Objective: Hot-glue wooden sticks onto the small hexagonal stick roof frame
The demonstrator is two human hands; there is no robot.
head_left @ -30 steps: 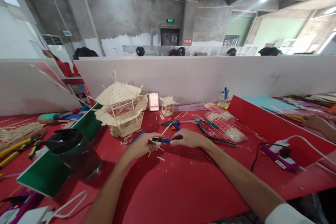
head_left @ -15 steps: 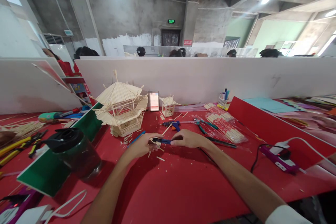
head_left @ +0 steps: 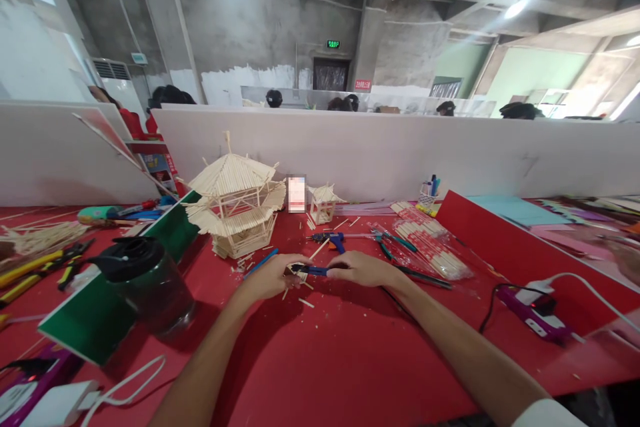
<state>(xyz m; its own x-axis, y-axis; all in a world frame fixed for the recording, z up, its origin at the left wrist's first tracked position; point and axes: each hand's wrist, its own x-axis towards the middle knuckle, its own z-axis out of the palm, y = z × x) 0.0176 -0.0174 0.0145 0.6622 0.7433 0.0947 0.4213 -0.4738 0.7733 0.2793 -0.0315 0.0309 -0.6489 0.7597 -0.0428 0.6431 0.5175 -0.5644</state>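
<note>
My right hand is closed around the handles of blue-handled pliers, whose dark jaws point left. My left hand is closed on a small piece built of pale wooden sticks, and the jaws meet it there. Whether they grip or cut the wood is too small to tell. Short stick offcuts lie just below the hands. Beyond them rests a blue glue gun. Behind my left hand stands a large two-tiered stick pavilion, with a smaller stick pavilion to its right.
A dark water bottle stands on the red table beside a green divider. Packs of sticks and green-handled pliers lie to the right. A purple power strip sits near the red divider.
The view has shifted slightly, so the surroundings sit a little further right. Both hands keep nearly the same pose on the pliers and the small stick piece.
</note>
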